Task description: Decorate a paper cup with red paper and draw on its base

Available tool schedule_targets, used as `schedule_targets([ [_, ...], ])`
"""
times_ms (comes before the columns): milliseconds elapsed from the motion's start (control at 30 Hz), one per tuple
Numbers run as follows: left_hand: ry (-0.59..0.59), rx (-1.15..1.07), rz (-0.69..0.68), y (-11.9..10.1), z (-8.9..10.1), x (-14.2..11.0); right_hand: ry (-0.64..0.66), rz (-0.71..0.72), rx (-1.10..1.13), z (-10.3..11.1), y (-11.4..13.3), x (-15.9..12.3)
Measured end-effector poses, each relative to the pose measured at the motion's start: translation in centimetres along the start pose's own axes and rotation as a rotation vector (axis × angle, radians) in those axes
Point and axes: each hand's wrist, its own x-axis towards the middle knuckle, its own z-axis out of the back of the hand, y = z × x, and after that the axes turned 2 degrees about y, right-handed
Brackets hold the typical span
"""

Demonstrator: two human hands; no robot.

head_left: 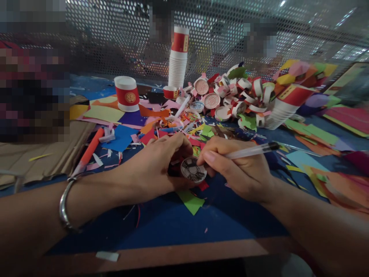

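My left hand [157, 167], with a silver bangle at the wrist, grips a small round paper cup bottom [193, 170] by its side. Dark lines are drawn on the white face of that disc, which is turned up toward me. In my right hand [239, 169] is a pen [250, 150] with a clear barrel and a black end. The pen's tip is hidden behind my fingers, close to the disc's right edge. Under both hands lie paper scraps, among them a green piece [191, 202].
Behind my hands is a heap of cut cup bottoms [211, 100]. A tall cup stack [177, 69], a red-and-white cup [127, 94] and a tilted cup stack [285, 107] stand around it. An orange marker [90, 148] and cardboard [57, 154] lie left, coloured paper [346, 181] right.
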Motion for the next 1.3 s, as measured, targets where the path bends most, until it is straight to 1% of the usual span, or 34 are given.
schedule_targets([
  [267,0.017,0.042,0.029,0.14,-0.01,0.08,-0.013,0.017,-0.032,-0.06,-0.07,0.20],
  [433,0.029,0.025,0.012,0.07,0.07,0.03,0.006,0.018,-0.018,-0.01,0.01,0.22],
  [567,0.024,0.028,0.024,0.06,0.08,-0.09,-0.012,0.010,-0.019,-0.11,0.01,0.16],
  [900,0.026,0.012,0.024,0.27,-0.10,0.12,-0.005,0.019,-0.020,-0.08,0.00,0.17],
  [1033,0.035,0.001,0.045,0.12,-0.08,0.10,-0.017,0.012,-0.041,-0.17,-0.09,0.18],
  [1300,0.027,-0.012,0.040,-0.07,-0.05,-0.07,-0.011,0.002,-0.022,-0.01,-0.16,0.18],
])
